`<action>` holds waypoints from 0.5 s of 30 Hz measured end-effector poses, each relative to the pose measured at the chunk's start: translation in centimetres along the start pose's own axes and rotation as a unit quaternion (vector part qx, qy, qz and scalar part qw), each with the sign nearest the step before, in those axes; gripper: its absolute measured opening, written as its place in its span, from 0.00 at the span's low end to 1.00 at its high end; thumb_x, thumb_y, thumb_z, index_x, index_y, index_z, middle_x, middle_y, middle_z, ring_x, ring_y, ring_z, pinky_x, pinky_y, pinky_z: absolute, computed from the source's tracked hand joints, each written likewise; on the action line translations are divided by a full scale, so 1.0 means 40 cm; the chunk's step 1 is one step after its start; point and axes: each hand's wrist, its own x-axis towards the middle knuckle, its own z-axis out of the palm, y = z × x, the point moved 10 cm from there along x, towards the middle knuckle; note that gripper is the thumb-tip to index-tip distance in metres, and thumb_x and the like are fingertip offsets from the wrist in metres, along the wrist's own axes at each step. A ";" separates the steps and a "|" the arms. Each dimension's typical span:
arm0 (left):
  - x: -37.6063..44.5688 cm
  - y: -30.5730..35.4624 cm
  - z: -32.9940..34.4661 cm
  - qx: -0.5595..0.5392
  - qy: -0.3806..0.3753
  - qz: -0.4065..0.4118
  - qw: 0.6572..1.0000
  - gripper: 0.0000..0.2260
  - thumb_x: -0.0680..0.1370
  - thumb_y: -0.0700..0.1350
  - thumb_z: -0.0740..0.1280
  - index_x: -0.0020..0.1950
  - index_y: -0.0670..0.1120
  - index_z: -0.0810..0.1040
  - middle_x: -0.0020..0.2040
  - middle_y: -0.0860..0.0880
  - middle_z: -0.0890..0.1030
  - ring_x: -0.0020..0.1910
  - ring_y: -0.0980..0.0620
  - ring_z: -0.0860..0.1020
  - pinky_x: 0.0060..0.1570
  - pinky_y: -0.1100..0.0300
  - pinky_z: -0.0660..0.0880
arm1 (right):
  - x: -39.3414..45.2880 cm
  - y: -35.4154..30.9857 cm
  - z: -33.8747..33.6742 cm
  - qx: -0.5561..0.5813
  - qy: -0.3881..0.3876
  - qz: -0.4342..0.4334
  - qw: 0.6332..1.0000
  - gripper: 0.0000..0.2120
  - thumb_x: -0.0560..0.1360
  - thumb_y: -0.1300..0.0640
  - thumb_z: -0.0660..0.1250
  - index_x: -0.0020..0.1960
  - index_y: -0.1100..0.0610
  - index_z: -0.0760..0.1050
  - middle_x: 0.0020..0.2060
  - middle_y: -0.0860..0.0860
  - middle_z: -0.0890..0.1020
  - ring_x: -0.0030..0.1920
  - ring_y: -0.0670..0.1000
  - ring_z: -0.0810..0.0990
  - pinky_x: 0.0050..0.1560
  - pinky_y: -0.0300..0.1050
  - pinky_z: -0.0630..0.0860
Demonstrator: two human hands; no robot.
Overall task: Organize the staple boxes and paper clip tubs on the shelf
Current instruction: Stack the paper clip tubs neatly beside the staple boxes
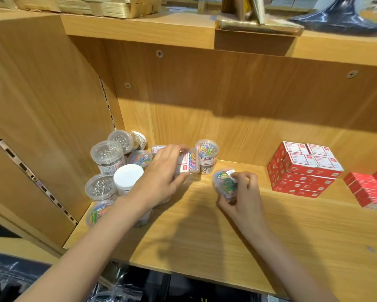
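My left hand point(161, 171) grips a flat clear box of coloured paper clips point(188, 163) with a red and white label, held just above the wooden shelf point(205, 236). My right hand point(241, 192) grips a round clear tub of coloured clips point(223, 182), tilted on its side. A stack of two round tubs with coloured clips point(206, 154) stands just behind the flat box. Several round tubs with silver and coloured clips point(108, 155) cluster at the shelf's left corner, one with a white lid point(128, 176). Red staple boxes point(302, 168) are stacked at the right.
More red staple boxes point(370, 188) lie at the far right edge. The shelf's left side wall point(41, 127) carries slotted metal rails. An upper shelf point(183, 29) holds gold boxes and a dark shiny object. Bare wood lies between the tubs and the staple boxes.
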 end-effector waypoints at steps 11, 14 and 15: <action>0.047 0.102 0.207 -0.100 -0.105 0.023 0.989 0.22 0.71 0.52 0.65 0.63 0.54 0.67 0.60 0.53 0.70 0.61 0.53 0.65 0.64 0.53 0.65 | -0.047 0.107 -0.127 -0.130 0.026 0.034 0.991 0.33 0.66 0.51 0.75 0.65 0.58 0.65 0.62 0.59 0.67 0.55 0.59 0.74 0.44 0.49 0.76; 0.099 0.172 0.231 -0.092 -0.108 0.060 0.988 0.23 0.71 0.44 0.71 0.64 0.50 0.70 0.60 0.58 0.70 0.60 0.54 0.64 0.62 0.48 0.66 | -0.063 0.141 -0.157 -0.049 0.027 0.068 0.996 0.37 0.65 0.54 0.76 0.69 0.58 0.62 0.62 0.56 0.67 0.56 0.54 0.73 0.48 0.46 0.74; 0.114 0.198 0.238 -0.079 -0.113 0.085 0.987 0.22 0.72 0.43 0.71 0.64 0.49 0.69 0.62 0.58 0.71 0.60 0.54 0.63 0.62 0.47 0.66 | -0.070 0.148 -0.169 -0.029 0.027 0.069 0.997 0.37 0.66 0.54 0.76 0.69 0.59 0.61 0.61 0.54 0.68 0.55 0.53 0.74 0.49 0.45 0.73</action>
